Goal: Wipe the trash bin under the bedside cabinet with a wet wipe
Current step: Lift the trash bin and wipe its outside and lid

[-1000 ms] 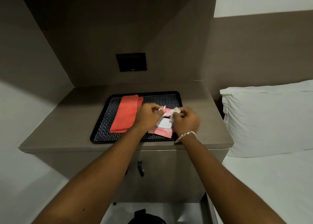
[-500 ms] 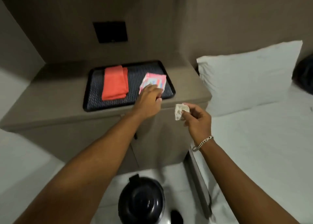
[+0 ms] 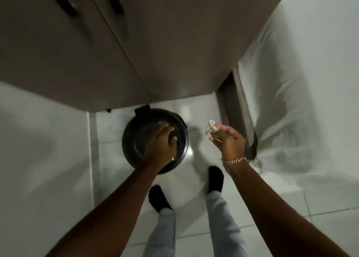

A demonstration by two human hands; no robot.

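Observation:
A round black trash bin (image 3: pixel 134 138) with a domed lid stands on the white tiled floor, partly under the front of the bedside cabinet (image 3: pixel 136 49). My left hand (image 3: pixel 162 143) lies over the bin's lid with the fingers curled down on it. My right hand (image 3: pixel 229 140) hovers to the right of the bin, clear of it, and pinches a crumpled white wet wipe (image 3: pixel 210 128) between its fingertips. A chain bracelet sits on that wrist.
The bed's white sheet (image 3: pixel 303 86) hangs down on the right, close to my right hand, with the bed frame's edge (image 3: pixel 239 117) beside it. A white wall (image 3: pixel 38 150) closes the left side. My two feet in dark socks (image 3: pixel 215 180) stand just behind the bin.
The view has swung down from the cabinet top to the floor. My left hand left the wipe packet on the tray and came down onto the bin lid. The right hand lowered with the wipe.

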